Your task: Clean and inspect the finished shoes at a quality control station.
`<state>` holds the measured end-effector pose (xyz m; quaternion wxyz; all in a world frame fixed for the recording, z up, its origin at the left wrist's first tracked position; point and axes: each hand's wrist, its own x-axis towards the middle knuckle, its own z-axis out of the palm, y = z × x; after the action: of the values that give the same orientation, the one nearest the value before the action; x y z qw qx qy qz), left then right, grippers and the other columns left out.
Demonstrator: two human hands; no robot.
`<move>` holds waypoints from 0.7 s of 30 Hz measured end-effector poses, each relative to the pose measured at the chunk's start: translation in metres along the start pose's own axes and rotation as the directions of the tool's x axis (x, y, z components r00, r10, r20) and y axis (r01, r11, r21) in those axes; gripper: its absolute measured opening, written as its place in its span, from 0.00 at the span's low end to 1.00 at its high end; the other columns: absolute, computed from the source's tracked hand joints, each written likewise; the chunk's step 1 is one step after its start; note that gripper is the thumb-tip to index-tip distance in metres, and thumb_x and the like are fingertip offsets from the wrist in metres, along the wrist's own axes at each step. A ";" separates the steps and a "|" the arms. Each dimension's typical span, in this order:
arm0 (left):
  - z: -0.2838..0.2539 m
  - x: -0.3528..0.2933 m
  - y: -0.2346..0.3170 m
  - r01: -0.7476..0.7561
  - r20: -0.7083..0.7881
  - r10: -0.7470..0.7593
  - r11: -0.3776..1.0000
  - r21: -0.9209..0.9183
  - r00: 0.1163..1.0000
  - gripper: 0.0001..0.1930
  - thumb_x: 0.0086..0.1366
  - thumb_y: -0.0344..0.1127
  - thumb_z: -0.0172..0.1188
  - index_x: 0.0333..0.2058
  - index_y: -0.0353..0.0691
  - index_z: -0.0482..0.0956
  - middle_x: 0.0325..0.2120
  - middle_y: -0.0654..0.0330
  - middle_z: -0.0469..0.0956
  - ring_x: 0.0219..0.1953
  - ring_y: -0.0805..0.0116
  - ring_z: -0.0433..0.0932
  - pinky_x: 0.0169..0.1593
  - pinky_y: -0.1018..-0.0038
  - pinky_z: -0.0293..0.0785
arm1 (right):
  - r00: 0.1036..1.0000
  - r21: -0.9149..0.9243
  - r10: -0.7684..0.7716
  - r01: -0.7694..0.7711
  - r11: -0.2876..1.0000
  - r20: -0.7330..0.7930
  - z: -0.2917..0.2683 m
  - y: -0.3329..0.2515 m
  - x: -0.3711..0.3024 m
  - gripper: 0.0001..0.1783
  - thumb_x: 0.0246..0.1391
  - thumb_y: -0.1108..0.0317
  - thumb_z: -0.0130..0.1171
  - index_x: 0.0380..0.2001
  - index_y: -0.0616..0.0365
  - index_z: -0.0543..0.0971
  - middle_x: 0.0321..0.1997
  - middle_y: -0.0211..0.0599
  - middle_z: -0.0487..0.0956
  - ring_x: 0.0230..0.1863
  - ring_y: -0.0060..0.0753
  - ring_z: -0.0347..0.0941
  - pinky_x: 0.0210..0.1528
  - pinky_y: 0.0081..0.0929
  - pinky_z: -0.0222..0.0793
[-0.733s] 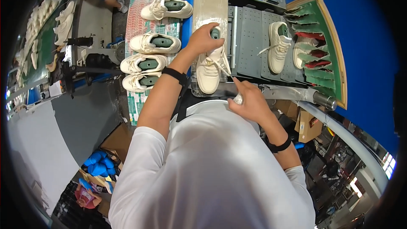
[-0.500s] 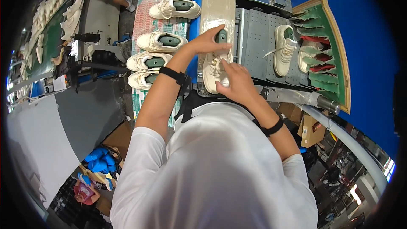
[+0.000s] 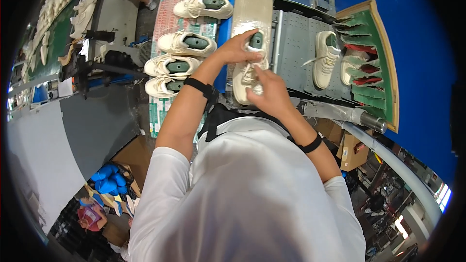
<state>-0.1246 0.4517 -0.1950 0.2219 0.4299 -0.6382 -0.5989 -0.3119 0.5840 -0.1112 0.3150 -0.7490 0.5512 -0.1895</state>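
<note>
A cream lace-up sneaker (image 3: 240, 87) with a green shoe last (image 3: 257, 40) in its opening lies on a narrow tan pad, toe toward me. My left hand (image 3: 239, 50) grips it around the collar, index finger along the far end and thumb across the tongue. My right hand (image 3: 271, 93) holds the right side of the forefoot, its index finger at the laces and its thumb near the toe. The other fingers of that hand are partly hidden. White laces (image 3: 248, 74) lie loosely over the upper between both hands.
Several similar sneakers (image 3: 186, 43) with green lasts stand on a patterned board at left. Right of the pad, another sneaker (image 3: 324, 63) sits on a grey perforated conveyor (image 3: 295, 43), before a wood-framed opening with green strips (image 3: 365, 53). A metal roller (image 3: 373, 122) juts out nearby. Another person (image 3: 91, 214) is at lower left.
My right hand has shifted slightly on the forefoot, its index finger and thumb still over the laces and toe. My left hand keeps its grip on the collar. The view has shifted a little.
</note>
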 end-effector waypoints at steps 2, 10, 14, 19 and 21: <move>-0.005 0.004 -0.002 0.070 0.006 -0.070 0.994 0.084 0.997 0.53 0.55 0.41 0.82 0.76 0.43 0.62 0.67 0.44 0.75 0.66 0.59 0.77 0.64 0.67 0.77 | 0.987 -0.075 -0.157 0.153 0.985 -0.046 0.008 0.003 0.003 0.42 0.48 0.59 0.71 0.62 0.75 0.75 0.47 0.58 0.83 0.48 0.61 0.81 0.55 0.50 0.75; 0.003 0.003 -0.011 0.040 -0.012 -0.040 0.999 0.001 0.999 0.56 0.51 0.52 0.85 0.76 0.49 0.64 0.69 0.45 0.72 0.69 0.52 0.74 0.68 0.63 0.72 | 0.996 0.004 -0.058 0.057 0.998 0.071 0.008 0.004 0.005 0.35 0.49 0.53 0.69 0.53 0.73 0.80 0.39 0.57 0.83 0.43 0.58 0.82 0.51 0.50 0.76; 0.007 0.007 -0.002 0.077 0.003 -0.077 0.997 0.010 0.997 0.56 0.50 0.53 0.85 0.75 0.49 0.65 0.69 0.45 0.72 0.70 0.50 0.73 0.69 0.62 0.72 | 0.993 0.247 0.058 -0.083 0.965 0.105 0.015 0.011 0.015 0.31 0.51 0.53 0.69 0.49 0.70 0.80 0.40 0.59 0.82 0.43 0.61 0.81 0.50 0.50 0.76; 0.001 0.010 -0.015 0.069 0.006 -0.069 0.997 -0.021 0.998 0.55 0.51 0.52 0.85 0.75 0.45 0.66 0.70 0.45 0.72 0.70 0.52 0.73 0.70 0.63 0.71 | 0.971 0.163 -0.059 0.021 0.986 0.234 0.002 -0.013 -0.004 0.34 0.57 0.58 0.67 0.63 0.69 0.78 0.45 0.54 0.83 0.48 0.56 0.82 0.56 0.40 0.76; -0.003 0.004 -0.020 0.014 -0.032 -0.015 1.000 -0.027 0.999 0.57 0.51 0.52 0.85 0.75 0.42 0.64 0.70 0.44 0.72 0.70 0.52 0.73 0.70 0.64 0.70 | 0.977 0.258 -0.047 -0.008 0.966 0.207 -0.012 -0.002 -0.023 0.34 0.59 0.60 0.66 0.65 0.68 0.77 0.46 0.51 0.84 0.47 0.49 0.82 0.56 0.38 0.76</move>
<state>-0.1185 0.4485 -0.2140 0.2337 0.4411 -0.6234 -0.6019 -0.3252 0.6030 -0.0994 0.4643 -0.7231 0.4780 -0.1819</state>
